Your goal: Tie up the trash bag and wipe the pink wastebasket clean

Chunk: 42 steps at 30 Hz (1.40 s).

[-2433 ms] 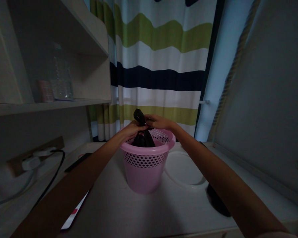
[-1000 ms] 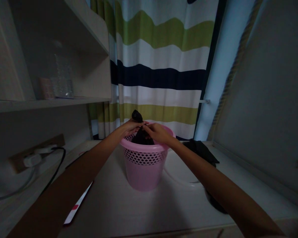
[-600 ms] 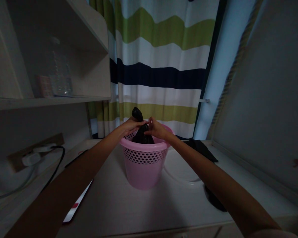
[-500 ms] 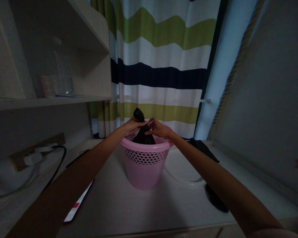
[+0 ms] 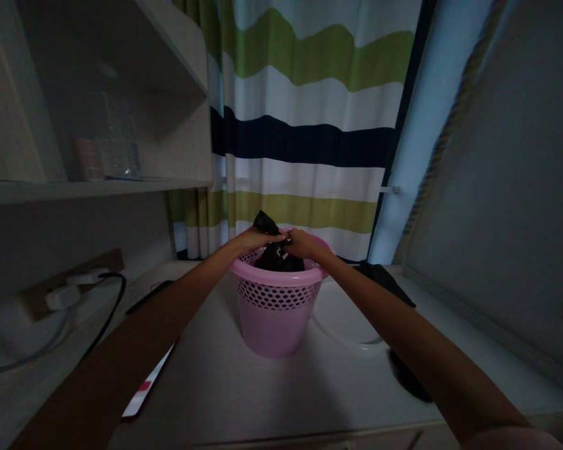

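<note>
A pink bin (image 5: 276, 325) with a perforated band below its rim stands upright on the white desk. Inside it is a black plastic bag (image 5: 281, 259), with a bunched end sticking up above the rim. My left hand (image 5: 259, 239) grips the bag's gathered neck, thumb stretched along it. Against it, my right hand (image 5: 303, 242) pinches the same bag with curled fingers. Both hands meet over the bin's opening. The bag's lower part is hidden by the bin wall.
A white ring-shaped object (image 5: 347, 315) lies right of the bin, near black items (image 5: 385, 281). Left are a white-and-red flat item (image 5: 150, 384), plugs (image 5: 63, 297) and a cable. A shelf (image 5: 169, 184) overhangs the left side; a striped curtain (image 5: 304, 147) hangs behind.
My right hand has closed in on the left, its fingers now curled tighter on the bag. The bag's bunched end has dropped slightly and leans more.
</note>
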Motion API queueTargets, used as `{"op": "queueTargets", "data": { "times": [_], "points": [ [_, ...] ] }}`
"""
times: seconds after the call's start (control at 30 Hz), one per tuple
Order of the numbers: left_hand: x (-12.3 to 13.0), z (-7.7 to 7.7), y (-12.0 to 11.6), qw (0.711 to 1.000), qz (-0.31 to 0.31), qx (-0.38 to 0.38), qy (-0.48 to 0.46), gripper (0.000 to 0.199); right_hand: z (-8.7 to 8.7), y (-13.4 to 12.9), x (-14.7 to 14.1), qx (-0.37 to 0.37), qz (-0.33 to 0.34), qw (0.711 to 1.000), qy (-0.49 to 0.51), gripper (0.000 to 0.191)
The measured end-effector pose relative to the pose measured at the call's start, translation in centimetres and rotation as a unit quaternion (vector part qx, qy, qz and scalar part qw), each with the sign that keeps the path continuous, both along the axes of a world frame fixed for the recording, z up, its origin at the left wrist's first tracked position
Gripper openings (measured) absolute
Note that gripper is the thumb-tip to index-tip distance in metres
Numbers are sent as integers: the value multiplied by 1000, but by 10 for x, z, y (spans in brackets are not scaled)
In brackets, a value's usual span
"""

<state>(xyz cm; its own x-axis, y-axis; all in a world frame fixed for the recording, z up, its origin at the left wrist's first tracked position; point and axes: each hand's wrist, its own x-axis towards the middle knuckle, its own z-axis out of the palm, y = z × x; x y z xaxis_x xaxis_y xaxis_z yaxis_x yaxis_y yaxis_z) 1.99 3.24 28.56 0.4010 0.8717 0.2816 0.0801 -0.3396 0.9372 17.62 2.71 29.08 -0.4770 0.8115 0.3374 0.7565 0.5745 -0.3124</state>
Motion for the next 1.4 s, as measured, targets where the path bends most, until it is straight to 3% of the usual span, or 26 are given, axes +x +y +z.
{"op": "queueTargets", "data": {
  "times": [0.17, 0.27, 0.33, 0.4, 0.47, 0.53, 0.6, 0.7, 0.8, 1.1, 1.4],
  "points": [
    [2, 0, 1, 997, -21, 70, 18, 18, -1, 1, -2, 9, -2, 1000, 17, 29],
    [0, 6, -4, 992, -34, 113, 41, 14, 2, 0, 2, -57, 33, 996, 66, 34],
    [-4, 10, -7, 988, -44, 132, 62, 13, 5, -1, 8, -169, 75, 971, 150, 35],
    [-7, 13, -9, 984, -49, 148, 81, 12, 8, -2, 14, -273, 98, 926, 240, 29],
    [-9, 14, -10, 981, -44, 161, 97, 12, 10, -2, 17, -310, 85, 900, 294, 25],
    [-9, 13, -10, 978, -28, 172, 111, 14, 10, -2, 16, -296, 54, 896, 326, 26],
    [-8, 12, -9, 975, 2, 181, 130, 19, 9, -2, 13, -252, 26, 911, 326, 32],
    [-10, 11, -5, 963, 62, 197, 173, 26, 8, -2, 10, -111, -20, 971, 211, 30],
    [-17, 12, 1, 941, 113, 220, 232, 24, 12, -2, 12, 2, -65, 994, 89, 18],
    [-33, 12, 3, 890, 117, 219, 382, 18, 15, -6, 22, 78, -172, 980, -61, 17],
    [-44, -5, 28, 874, 130, 177, 434, 26, 2, -9, 36, 80, -228, 954, -176, 27]
  ]
}}
